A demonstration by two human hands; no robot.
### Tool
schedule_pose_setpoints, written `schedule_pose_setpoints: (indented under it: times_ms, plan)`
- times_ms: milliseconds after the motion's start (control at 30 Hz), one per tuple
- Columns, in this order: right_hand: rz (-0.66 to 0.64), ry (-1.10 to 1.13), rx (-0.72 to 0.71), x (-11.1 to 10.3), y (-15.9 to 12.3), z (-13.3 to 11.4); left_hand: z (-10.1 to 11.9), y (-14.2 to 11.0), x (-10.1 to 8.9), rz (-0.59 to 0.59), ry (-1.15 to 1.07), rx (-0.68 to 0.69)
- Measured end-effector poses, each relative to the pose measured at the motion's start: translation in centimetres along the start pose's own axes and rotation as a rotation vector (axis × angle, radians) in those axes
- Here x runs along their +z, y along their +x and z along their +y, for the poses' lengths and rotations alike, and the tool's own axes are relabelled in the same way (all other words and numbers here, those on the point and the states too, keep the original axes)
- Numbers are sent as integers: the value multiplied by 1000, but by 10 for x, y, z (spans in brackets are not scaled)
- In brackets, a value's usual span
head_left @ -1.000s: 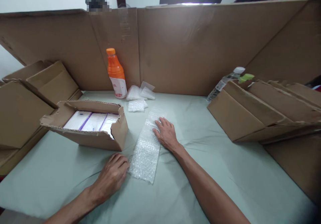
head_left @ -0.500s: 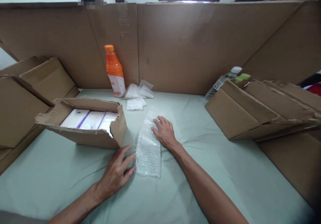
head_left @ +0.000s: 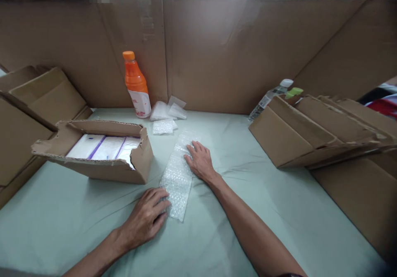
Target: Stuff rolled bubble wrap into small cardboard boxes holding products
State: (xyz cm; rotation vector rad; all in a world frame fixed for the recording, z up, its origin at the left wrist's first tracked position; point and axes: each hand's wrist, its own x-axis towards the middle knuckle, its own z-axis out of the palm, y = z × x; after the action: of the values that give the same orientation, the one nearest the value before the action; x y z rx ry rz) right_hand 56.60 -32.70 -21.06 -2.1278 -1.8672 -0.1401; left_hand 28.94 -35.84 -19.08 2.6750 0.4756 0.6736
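A long strip of bubble wrap (head_left: 179, 177) lies slanted on the green cloth between my hands. My right hand (head_left: 200, 161) rests on its upper right part, fingers spread and stretched out. At its lower left edge is my left hand (head_left: 149, 213), fingertips touching or just over the edge, fingers loosely bent and holding nothing. Left of the strip stands an open cardboard box (head_left: 114, 171) with white packs (head_left: 113, 147) marked by purple stripes inside. Folded bubble wrap (head_left: 163, 126) and clear plastic pieces (head_left: 160, 110) lie beyond the strip's far end.
An orange bottle (head_left: 136, 84) stands near the tall cardboard wall (head_left: 223, 57). At right, a clear bottle (head_left: 269, 99) leans behind an opened carton (head_left: 287, 134). More cardboard (head_left: 25, 140) borders the left side. The green cloth (head_left: 235, 210) has wrinkles.
The near end of the bubble wrap has swung left, so the strip now slants. My left hand has moved slightly onto its edge. The whole view has shifted a little.
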Motion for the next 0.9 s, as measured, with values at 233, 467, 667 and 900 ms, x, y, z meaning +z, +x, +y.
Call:
schedule_pose_setpoints:
  times_ms: [233, 467, 667, 900]
  plan:
    - [-6, 7, -1, -3, -1, -1, 0, -2, 2, -23, 0, -13]
    - [-14, 17, 1, -3, -1, 0, -5, -3, 9, 53, -63, -37]
    - [-27, 32, 17, -2, 0, 1, -8, -2, 6, 49, -132, -60]
    - [-34, 51, 12, -3, 0, 0, -7, -2, 9, 57, -113, -45]
